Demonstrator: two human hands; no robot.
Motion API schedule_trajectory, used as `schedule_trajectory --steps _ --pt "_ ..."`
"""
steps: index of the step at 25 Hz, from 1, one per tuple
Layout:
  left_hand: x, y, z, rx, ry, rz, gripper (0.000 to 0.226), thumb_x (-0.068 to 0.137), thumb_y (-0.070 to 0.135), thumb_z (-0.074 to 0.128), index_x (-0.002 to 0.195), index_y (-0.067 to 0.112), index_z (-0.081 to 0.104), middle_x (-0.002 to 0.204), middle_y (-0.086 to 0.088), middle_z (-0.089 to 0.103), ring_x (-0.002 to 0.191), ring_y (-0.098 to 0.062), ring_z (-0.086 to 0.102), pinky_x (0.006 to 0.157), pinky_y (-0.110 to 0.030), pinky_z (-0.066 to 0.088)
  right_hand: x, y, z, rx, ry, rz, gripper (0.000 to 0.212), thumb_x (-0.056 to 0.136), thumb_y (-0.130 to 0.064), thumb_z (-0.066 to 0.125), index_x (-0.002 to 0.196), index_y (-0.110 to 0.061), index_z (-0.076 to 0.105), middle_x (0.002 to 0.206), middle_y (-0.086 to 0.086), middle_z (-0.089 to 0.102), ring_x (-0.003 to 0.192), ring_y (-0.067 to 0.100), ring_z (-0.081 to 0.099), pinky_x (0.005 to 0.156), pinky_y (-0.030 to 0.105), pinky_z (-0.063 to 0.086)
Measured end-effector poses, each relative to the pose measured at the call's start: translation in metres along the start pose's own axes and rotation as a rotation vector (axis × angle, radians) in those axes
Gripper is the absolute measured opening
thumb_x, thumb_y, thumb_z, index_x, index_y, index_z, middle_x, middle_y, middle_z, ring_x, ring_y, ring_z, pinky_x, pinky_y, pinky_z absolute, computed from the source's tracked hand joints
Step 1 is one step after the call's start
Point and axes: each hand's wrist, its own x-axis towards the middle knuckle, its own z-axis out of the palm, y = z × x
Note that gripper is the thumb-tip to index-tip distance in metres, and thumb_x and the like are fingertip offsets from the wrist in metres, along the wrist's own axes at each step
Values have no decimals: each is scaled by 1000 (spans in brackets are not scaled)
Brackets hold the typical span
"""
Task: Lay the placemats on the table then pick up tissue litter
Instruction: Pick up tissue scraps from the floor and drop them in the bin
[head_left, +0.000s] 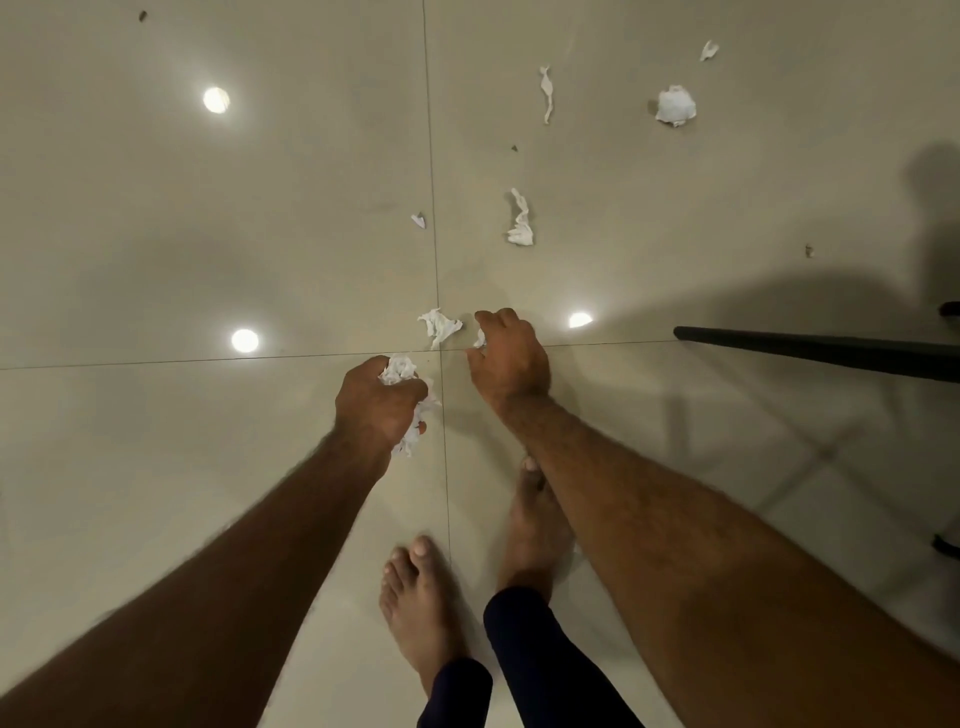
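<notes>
My left hand grips a wad of crumpled white tissues above the beige tiled floor. My right hand reaches down with curled fingers and pinches a small tissue scrap. Just left of it a crumpled tissue lies on the floor. Farther ahead lie a twisted tissue, a tiny scrap, a thin strip, a tissue ball and a small piece.
A black furniture leg slants in from the right edge, with its shadow across the tiles. My bare feet stand below my arms. Ceiling lights reflect on the glossy floor. Small dark specks dot the tiles.
</notes>
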Motion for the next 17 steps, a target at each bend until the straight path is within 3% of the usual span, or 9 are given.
schedule_trajectory --steps 8,12,15,17 --pt "12 -7 -9 -39 23 -21 14 85 11 73 95 3 68 80 -17 71 59 -29 67 40 -21 42 21 -5 11 177 7 -50 52 78 10 54 120 -17 66 109 5 64 95 28 63 80 35 55" --pt "11 -5 -14 -74 29 -20 11 86 8 71 95 4 67 75 -14 70 58 -29 66 42 -22 43 22 -27 7 1 -19 -349 64 76 6 57 134 -22 58 129 2 60 104 27 60 78 37 57" --pt "13 -2 -14 -82 28 -21 12 88 10 72 96 4 67 74 -14 68 57 -27 66 44 -23 44 19 -38 15 -216 -105 -387 72 72 -2 67 139 -22 50 143 5 50 116 29 52 76 38 56" --pt "14 0 -14 -94 35 -21 10 88 10 72 96 5 67 73 -13 66 56 -26 65 42 -22 43 13 -37 21 -269 -88 -424 67 70 -9 68 135 -20 53 140 7 50 115 30 51 72 37 53"
